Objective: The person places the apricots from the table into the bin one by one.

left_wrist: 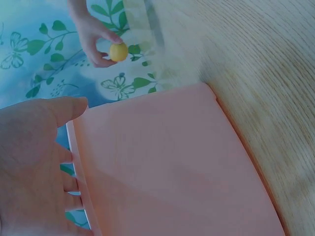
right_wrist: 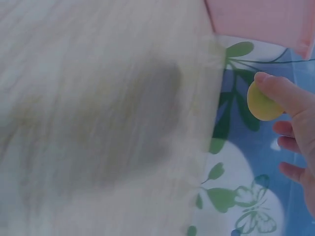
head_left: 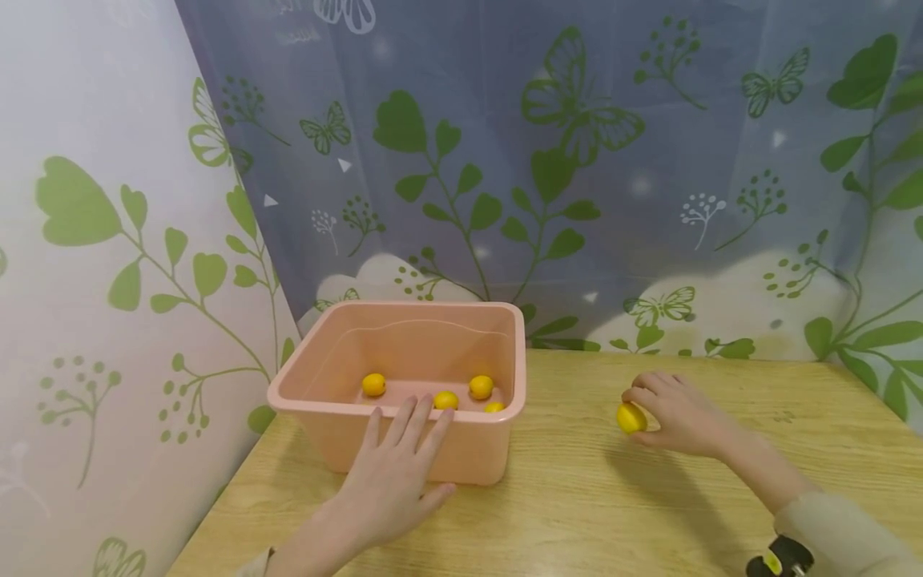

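Between thumb and fingers, my right hand pinches a yellow lemon, raised above the table to the right of a pink plastic tub. The right wrist view shows the same lemon under the thumb. My left hand lies at the tub's near wall, its straight fingers reaching over the rim and the thumb spread to the side. Inside the tub are several lemons: one on the left, one near the middle and others toward the right. The near wall partly hides some.
Tub and hands are over a wood-grain table. Behind it hangs a blue-grey curtain printed with leaves and butterflies, and a white patterned one closes off the left. A black strap sits at the right wrist.
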The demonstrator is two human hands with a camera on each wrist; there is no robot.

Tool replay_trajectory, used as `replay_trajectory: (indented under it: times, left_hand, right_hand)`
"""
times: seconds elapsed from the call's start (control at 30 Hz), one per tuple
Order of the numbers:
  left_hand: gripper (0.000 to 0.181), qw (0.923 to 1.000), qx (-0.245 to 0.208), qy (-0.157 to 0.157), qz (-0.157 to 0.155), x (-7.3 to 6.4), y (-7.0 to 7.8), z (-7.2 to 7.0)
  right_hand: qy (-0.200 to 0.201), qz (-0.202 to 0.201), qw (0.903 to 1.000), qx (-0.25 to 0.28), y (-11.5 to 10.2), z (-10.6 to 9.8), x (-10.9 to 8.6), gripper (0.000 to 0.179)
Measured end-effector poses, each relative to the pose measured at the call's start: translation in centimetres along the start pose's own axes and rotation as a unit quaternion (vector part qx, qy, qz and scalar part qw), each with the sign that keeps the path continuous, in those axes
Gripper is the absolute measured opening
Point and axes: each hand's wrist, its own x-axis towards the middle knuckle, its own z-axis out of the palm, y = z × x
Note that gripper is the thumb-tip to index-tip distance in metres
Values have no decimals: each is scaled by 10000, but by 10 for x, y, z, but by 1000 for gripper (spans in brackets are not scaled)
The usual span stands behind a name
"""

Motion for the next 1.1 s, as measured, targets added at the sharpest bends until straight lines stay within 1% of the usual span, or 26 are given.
replay_trajectory:
  times: [0.13, 0.23, 0.6, 0.73, 0.83, 1.1]
  left_hand:
    - [78, 9999, -56, -101, -24, 0, 0, 0]
    - [78, 9999, -64, -142, -36, 0, 0, 0]
    - [78, 10000, -43, -23, -31, 0, -1, 2]
    - [78, 10000, -78, -36, -49, 0, -1, 2]
    - [78, 9999, -99, -58, -54, 1, 0, 2]
    - [78, 9999, -97, -87, -68, 1, 0, 2]
  right_hand:
    - [159, -98, 9998, -42, -1, -4, 12, 48]
    - [178, -130, 9997, -40, -3, -8, 23, 47]
    - [-112, 148, 9998, 49, -16, -24, 60, 44]
    - [-127, 183, 9997, 135, -21, -27, 71, 45]
    - [-78, 138, 9998, 151, -23, -29, 79, 45]
    - [211, -95, 9995, 220, -26, -34, 99, 43]
